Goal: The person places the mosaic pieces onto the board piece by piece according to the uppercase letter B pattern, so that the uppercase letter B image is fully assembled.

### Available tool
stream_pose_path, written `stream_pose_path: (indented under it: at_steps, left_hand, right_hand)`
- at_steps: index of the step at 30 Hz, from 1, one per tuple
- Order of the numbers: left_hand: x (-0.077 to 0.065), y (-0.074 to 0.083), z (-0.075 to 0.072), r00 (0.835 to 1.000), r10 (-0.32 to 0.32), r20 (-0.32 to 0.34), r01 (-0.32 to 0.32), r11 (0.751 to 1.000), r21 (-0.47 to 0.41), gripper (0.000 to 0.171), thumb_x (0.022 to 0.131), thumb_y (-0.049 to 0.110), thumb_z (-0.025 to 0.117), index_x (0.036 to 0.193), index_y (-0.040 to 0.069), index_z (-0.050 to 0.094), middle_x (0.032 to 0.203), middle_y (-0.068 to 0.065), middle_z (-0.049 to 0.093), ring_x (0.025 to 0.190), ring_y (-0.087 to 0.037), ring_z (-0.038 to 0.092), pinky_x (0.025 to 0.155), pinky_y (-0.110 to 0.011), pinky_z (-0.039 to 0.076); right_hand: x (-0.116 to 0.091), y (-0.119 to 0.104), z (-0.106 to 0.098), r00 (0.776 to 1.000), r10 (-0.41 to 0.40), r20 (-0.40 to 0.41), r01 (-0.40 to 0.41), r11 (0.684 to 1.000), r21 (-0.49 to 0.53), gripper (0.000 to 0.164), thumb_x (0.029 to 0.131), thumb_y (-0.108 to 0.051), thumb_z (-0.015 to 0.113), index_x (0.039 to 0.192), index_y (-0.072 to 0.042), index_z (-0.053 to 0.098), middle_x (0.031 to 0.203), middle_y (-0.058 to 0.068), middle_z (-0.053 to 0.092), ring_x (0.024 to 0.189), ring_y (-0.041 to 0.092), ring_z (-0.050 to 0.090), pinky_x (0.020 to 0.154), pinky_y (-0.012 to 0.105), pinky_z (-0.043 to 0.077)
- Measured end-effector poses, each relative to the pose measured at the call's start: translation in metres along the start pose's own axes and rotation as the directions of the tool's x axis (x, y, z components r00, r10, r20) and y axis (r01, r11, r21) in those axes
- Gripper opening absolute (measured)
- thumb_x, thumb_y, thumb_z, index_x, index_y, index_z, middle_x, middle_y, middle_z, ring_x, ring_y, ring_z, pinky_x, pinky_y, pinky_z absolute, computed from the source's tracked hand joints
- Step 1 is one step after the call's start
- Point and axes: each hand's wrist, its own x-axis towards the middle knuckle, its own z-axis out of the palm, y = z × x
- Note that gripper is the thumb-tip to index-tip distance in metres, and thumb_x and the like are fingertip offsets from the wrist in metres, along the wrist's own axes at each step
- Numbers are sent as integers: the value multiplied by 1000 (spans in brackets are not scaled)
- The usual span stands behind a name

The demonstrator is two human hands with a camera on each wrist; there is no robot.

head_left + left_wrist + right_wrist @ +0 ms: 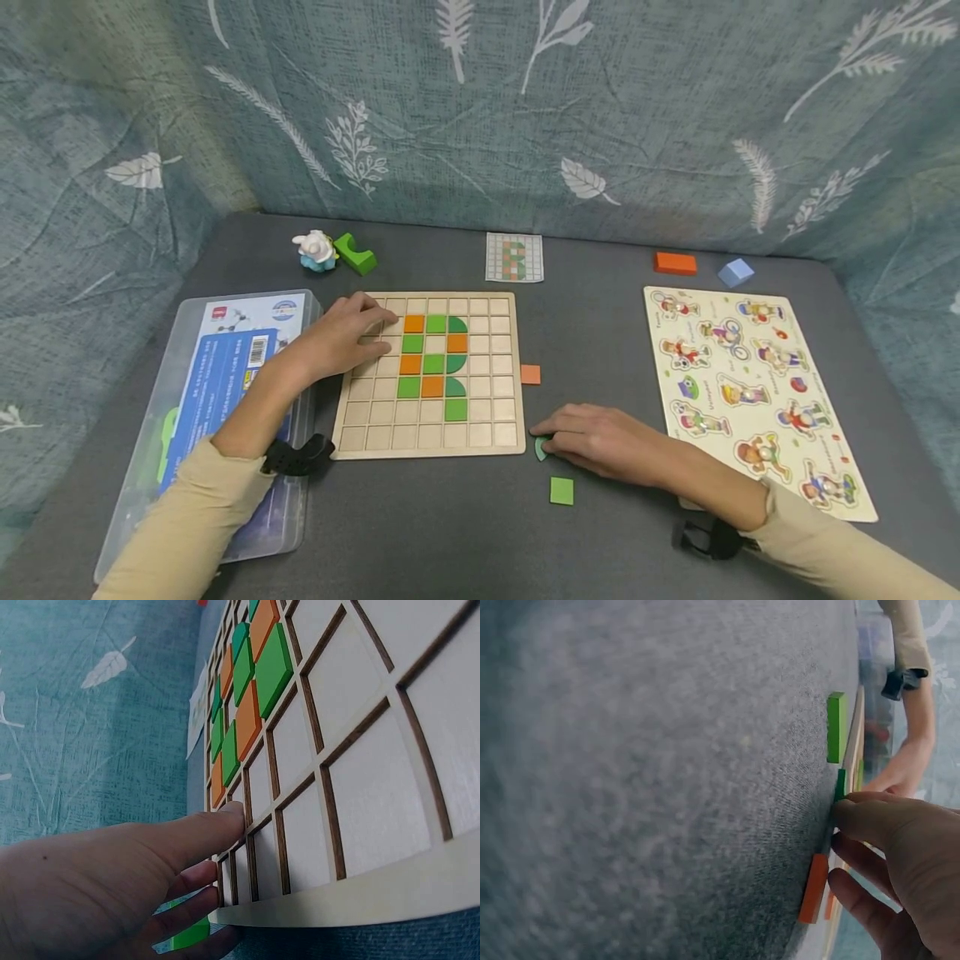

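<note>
My left hand (348, 333) rests on the left side of a wooden grid board (360, 442), thumb and fingers spread over its cells. Set in the board are orange, light green and dark green tiles, among them an orange tile (410, 364) and a light green tile (456, 409). Right of the board's lower corner, my right hand (596, 442) pinches a dark green quarter-round tile (541, 448) at the table surface, its fingertips covering part of it. Near that hand lie a loose light green square tile (562, 491) and an orange square tile (530, 374).
A small pattern card (514, 258) lies behind the board. At left is a clear plastic box (296, 508) with blue packaging. A picture puzzle board (712, 442) lies right. Toward the back are a rabbit figurine (316, 250), a green block (356, 254), a red block (675, 263) and a blue block (736, 272).
</note>
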Motion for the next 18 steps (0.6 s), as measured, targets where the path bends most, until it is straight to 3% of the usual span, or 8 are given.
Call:
stream_pose_path:
  at_steps: [11, 16, 18]
  left_hand:
    - [0, 1, -1, 1000, 0, -12, 0, 1000, 1, 41, 94, 15, 62, 133, 4, 57, 125, -19, 47, 107, -33, 42, 88, -49, 39]
    - [0, 1, 0, 1000, 1, -11, -1, 1000, 6, 41, 94, 15, 62, 133, 5, 57, 125, -19, 47, 105, -32, 41, 85, -48, 39]
    - [0, 0, 0, 1000, 0, -9, 1, 1000, 14, 41, 94, 15, 63, 134, 5, 56, 125, -19, 47, 105, -32, 41, 85, -47, 39]
  right_hand:
    - [4, 3, 0, 999, -50, 20, 51, 998, -35, 12, 91, -11, 66, 102, -14, 69, 115, -3, 69, 103, 9, 63, 85, 25, 52]
    - [4, 0, 1, 998, -56, 39, 59, 995, -79, 21, 101, -15, 51, 113, -13, 67, 112, -1, 64, 96, 8, 56, 79, 21, 50]
    - [6, -3, 1, 998, -20, 57, 24, 997, -68, 22, 103, -17, 47, 114, -14, 66, 105, -4, 59, 88, 5, 51, 72, 18, 47]
